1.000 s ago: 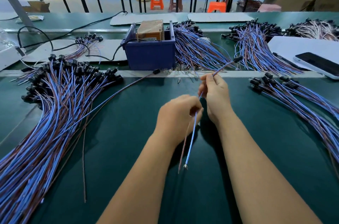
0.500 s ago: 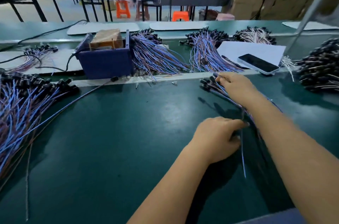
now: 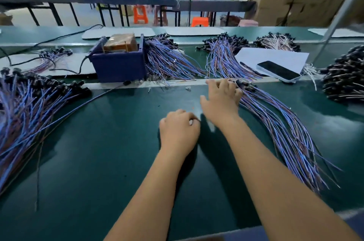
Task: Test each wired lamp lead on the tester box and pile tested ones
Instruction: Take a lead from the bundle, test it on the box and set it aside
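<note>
Right hand (image 3: 220, 98) with fingers spread and straight, resting at socket end of lead bundle (image 3: 275, 122), right of tester box (image 3: 118, 63); left hand (image 3: 178, 130) clenched, seems empty; leads light, limp, tangle easily; better pinch one by stiff black socket.

So the worktop (image 3: 118, 152) is a dark teal green with a pale off-white strip (image 3: 177, 82) running across it, and the tester box (image 3: 120, 67) is deep navy blue with a tan cardboard-brown block (image 3: 120, 42) sitting in it. The wire piles, left (image 3: 25, 110) and right (image 3: 275, 122), are mostly light blue and purple mixed with reddish brown, all with black ends. Also a black-screened phone (image 3: 278, 71) in a white case on white paper (image 3: 275, 56), plus orange stools (image 3: 140, 14) out back.
</note>
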The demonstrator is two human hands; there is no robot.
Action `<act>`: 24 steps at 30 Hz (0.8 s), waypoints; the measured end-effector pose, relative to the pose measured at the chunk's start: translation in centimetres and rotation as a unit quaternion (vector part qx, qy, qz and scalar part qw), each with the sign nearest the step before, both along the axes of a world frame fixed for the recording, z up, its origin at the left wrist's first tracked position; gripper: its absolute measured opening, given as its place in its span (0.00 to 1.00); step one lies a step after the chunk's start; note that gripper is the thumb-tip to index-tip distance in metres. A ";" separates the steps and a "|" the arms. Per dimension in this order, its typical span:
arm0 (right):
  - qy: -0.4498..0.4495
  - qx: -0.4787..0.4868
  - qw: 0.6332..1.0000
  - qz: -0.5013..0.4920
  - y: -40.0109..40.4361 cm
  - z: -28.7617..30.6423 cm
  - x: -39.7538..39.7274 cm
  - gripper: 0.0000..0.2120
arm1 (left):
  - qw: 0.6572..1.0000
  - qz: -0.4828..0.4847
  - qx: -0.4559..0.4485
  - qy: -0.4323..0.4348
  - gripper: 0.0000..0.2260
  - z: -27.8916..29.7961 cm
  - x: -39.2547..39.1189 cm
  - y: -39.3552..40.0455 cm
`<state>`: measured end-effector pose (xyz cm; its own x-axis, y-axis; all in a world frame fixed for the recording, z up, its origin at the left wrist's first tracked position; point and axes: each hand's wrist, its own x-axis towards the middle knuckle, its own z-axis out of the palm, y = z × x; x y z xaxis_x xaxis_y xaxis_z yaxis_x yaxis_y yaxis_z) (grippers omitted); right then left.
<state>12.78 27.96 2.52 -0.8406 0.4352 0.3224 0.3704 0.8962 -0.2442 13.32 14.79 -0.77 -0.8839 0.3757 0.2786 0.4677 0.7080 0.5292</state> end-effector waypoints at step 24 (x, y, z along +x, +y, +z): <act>0.000 -0.076 0.983 0.167 -14.4 -3.7 -6.3 0.09 | 0.926 0.351 -0.126 -0.064 0.15 0.7 -12.7 -15.4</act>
<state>6.50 13.59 -1.21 -0.9445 0.1791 0.2755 0.0624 0.9209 -0.3848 0.65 -0.60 -0.08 -0.9543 -0.2661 0.1358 -0.2106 0.9216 0.3260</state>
